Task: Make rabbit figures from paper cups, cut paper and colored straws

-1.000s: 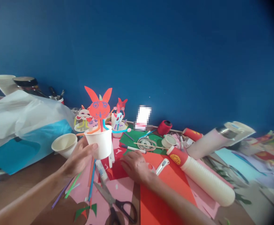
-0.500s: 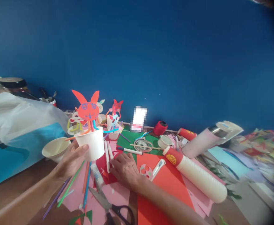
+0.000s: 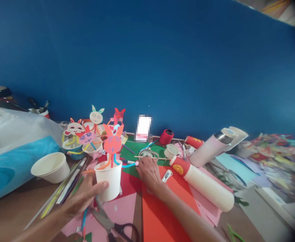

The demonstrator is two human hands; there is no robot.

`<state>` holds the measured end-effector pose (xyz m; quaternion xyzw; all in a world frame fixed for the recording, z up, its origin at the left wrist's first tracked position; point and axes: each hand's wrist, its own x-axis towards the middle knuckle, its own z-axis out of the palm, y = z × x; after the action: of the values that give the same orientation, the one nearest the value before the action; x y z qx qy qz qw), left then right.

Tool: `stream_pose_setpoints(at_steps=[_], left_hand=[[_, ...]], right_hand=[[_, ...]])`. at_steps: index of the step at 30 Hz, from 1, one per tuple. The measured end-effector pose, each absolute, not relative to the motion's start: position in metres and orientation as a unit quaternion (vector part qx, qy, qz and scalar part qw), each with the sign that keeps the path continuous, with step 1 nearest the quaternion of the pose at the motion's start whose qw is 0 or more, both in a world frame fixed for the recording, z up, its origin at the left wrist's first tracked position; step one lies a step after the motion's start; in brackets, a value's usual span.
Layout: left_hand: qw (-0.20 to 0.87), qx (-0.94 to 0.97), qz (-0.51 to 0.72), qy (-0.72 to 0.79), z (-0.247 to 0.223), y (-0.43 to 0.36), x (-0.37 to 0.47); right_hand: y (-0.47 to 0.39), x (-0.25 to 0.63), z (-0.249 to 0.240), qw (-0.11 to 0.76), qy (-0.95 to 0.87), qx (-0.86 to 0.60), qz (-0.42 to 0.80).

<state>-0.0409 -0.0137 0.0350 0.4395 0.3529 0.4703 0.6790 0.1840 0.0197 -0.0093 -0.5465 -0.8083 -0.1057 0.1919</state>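
My left hand grips a white paper cup from its left side, thumb across the front. Out of the cup rises a red paper animal head with pointed ears and a drawn face, on straws. A blue straw arm reaches right toward my right hand. That hand is palm down with curled fingers over the green paper, beside a coil of clear tape or cord. Whatever lies under its fingertips is hidden. Scissors lie below the cup.
Several finished cup figures, one with a white rabbit head, stand behind left. A white bowl is at left. Stacked paper cups, a thermos and a box cutter lie right. Red thread stands at the back.
My left hand has brought the cup figure lower and to the right. My right hand has moved from the white sticks toward the coil, farther back. The view has shifted, showing more figures.
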Motion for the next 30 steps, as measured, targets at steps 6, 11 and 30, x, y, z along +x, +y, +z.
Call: stream_pose_setpoints(at_steps=[6, 11, 30], left_hand=[[0.718, 0.398, 0.470, 0.326, 0.026, -0.020, -0.040], [0.717, 0.367, 0.508, 0.306, 0.019, -0.014, -0.044], [0.728, 0.241, 0.584, 0.266, 0.075, -0.008, 0.011]], right_hand=[[0.015, 0.182, -0.016, 0.199, -0.816, -0.537, -0.084], [-0.017, 0.182, 0.001, 0.212, -0.821, -0.530, 0.003], [-0.044, 0.149, -0.017, 0.356, -0.598, -0.378, 0.610]])
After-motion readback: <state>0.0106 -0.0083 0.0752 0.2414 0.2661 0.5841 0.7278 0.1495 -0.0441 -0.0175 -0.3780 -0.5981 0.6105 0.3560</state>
